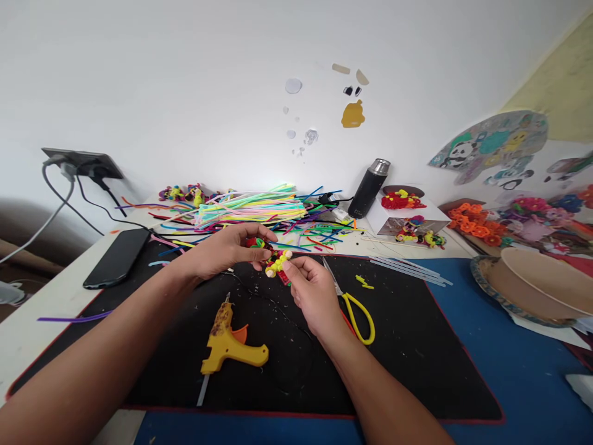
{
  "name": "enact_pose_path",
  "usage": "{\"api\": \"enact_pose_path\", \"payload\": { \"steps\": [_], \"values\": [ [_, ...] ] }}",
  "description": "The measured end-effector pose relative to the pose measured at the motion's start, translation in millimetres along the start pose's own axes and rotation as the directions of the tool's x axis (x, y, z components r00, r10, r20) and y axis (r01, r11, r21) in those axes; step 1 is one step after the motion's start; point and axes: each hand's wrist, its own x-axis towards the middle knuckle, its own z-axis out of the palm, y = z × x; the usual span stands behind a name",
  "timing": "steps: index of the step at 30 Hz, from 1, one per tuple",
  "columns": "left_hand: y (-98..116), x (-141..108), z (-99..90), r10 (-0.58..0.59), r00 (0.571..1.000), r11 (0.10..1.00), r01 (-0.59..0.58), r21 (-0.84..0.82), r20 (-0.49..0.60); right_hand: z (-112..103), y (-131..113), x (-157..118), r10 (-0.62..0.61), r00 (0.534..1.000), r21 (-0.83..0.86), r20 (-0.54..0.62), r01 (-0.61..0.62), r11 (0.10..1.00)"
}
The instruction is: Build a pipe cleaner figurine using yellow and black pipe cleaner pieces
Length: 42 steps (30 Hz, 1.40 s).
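Observation:
Between my two hands, above the black mat [398, 377], is a small pipe-cleaner figure [278, 264] in yellow and red with pale round ends. My left hand [236, 248] is closed around its dark, red and green upper left part. On its right side, my right hand [309, 287] pinches the figure between thumb and fingers. A yellow glue gun [231, 343] with a glue stick in its back lies on the mat below my hands. Scissors with yellow handles [360, 318] lie just right of my right hand, partly hidden by it.
Colourful pipe cleaners [252, 210] are piled at the back. A phone [118, 258] lies at the left. Behind stand a black flask [369, 188] and a white box [407, 216] with small figures. Glue sticks [410, 270] and a bowl [546, 281] are at the right.

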Motion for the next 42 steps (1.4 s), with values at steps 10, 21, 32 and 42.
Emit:
{"api": "enact_pose_path", "payload": {
  "steps": [10, 21, 32, 42],
  "values": [
    [-0.9, 0.0, -0.7, -0.004, 1.0, 1.0, 0.004, -0.014, 0.002, 0.1, -2.3, -1.4, -0.007, 1.0, -0.043, 0.027, 0.008, 0.999],
    [0.3, -2.8, -4.0, 0.006, 1.0, 1.0, -0.005, -0.026, 0.005, -2.7, -3.5, -2.3, -0.129, 0.99, -0.22, 0.052, 0.137, 0.966],
    [-4.2, -1.3, -19.2, 0.077, 0.997, 0.997, -0.077, 0.021, -0.006, -3.9, -7.3, -3.3, -0.148, 0.989, -0.227, 0.029, 0.151, 0.962],
    [-1.3, -2.9, -16.9, 0.1, 0.994, 0.995, -0.1, -0.002, 0.045, -3.5, -11.3, -3.2, 0.032, 0.987, -0.085, 0.159, -0.019, 0.996]
  ]
}}
